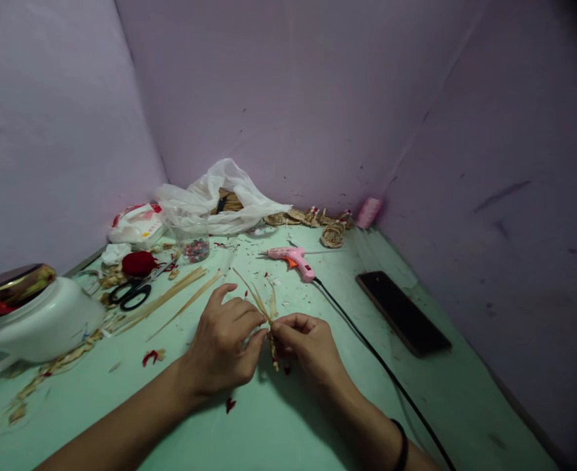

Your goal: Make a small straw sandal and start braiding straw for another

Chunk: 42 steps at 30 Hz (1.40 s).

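Observation:
A short braid of dry straw strands (273, 352) with bits of red in it stands between my two hands, its loose strand ends fanning out away from me. My right hand (313, 343) pinches the braid at its top, thumb against the curled fingers. On the other side, my left hand (227, 340) has its thumb and fingertips closed in at the same spot, and its index finger is lifted. The exact grip of the left fingertips is partly hidden. Red yarn scraps (230, 405) lie on the table close by.
A pink glue gun (296, 259) lies ahead, its black cord (377, 360) running past my right arm. A phone (403, 313) is at right. Leftward are black-handled scissors (131, 294), red yarn (139, 263), loose straw (171, 297), a bead cup (195, 245) and a white pot (63, 320).

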Tool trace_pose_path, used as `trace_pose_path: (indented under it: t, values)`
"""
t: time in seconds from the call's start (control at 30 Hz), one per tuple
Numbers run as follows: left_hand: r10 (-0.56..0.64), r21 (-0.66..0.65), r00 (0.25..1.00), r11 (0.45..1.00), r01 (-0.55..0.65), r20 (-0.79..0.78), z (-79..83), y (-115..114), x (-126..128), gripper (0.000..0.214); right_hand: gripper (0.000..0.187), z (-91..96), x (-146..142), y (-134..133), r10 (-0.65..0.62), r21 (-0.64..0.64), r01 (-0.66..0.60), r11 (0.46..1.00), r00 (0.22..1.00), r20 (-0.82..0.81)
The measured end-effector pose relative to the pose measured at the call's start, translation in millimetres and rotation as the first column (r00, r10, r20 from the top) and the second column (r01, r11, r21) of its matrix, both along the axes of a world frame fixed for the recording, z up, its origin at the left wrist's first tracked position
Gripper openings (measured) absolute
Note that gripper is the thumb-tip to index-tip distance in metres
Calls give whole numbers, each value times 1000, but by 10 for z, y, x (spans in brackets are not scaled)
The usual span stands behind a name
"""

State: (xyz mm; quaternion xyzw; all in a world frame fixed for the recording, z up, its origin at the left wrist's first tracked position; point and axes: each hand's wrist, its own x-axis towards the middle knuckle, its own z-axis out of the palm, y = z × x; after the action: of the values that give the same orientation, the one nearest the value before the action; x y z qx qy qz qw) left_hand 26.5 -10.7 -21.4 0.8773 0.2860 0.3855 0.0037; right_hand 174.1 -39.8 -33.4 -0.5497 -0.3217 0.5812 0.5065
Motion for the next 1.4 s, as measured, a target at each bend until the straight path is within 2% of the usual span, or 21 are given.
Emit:
trace_pose_path:
  t: [0.13,0.27,0.37,0.47,0.63,0.7,0.73,0.8,0.87,0.93,1.0,1.07,1.17,1.4]
  values:
    - [36,6,999,999,-36,-11,-10,-13,15,9,13,36,-30,-11,12,55,-19,998,992,123]
    - [22,4,1000,1000,-22,-17,-13,-19,20,13,13,56,-41,-50,-3,166,-39,985,970,243]
    - [17,-9,1000,1000,-17,-26,-13,-19,18,12,12,59,-46,-74,-3,206,-56,977,962,272]
    - [24,7,999,1000,-24,-26,-6,-15,31,11,10,51,-62,-75,4,170,-38,985,981,195]
    - [36,68,999,997,-36,3,-4,-15,62,11,8,-3,-77,-35,-5,28,8,1000,992,-124]
    - [28,66,1000,997,-28,8,-12,-12,61,11,12,-18,-60,-21,35,-4,-37,999,977,-209]
    - [28,56,1000,998,-29,9,-14,-8,55,11,14,-19,-44,-19,55,-12,-58,998,978,-201]
    - [38,25,999,999,-38,-3,-12,8,38,11,16,-11,-2,-27,38,52,-37,998,999,-25]
    - [47,-4,998,999,-47,-36,-1,27,17,12,12,1,45,-48,-78,278,-6,961,954,291]
    - [41,-14,996,999,-42,-83,13,40,3,14,9,3,82,-73,-216,514,-105,852,823,525]
    - [19,-10,993,1000,-20,-119,21,42,0,15,14,-13,99,-91,-267,597,-247,763,721,639]
    - [-5,4,990,1000,5,-141,19,36,8,16,16,-42,100,-98,-267,583,-335,740,650,712]
    - [-21,24,984,999,26,-175,-1,28,27,16,17,-85,88,-97,-247,522,-395,756,566,786]
    - [-75,65,962,993,95,-264,-33,30,22,17,14,-84,95,-88,-185,417,-401,815,502,845]
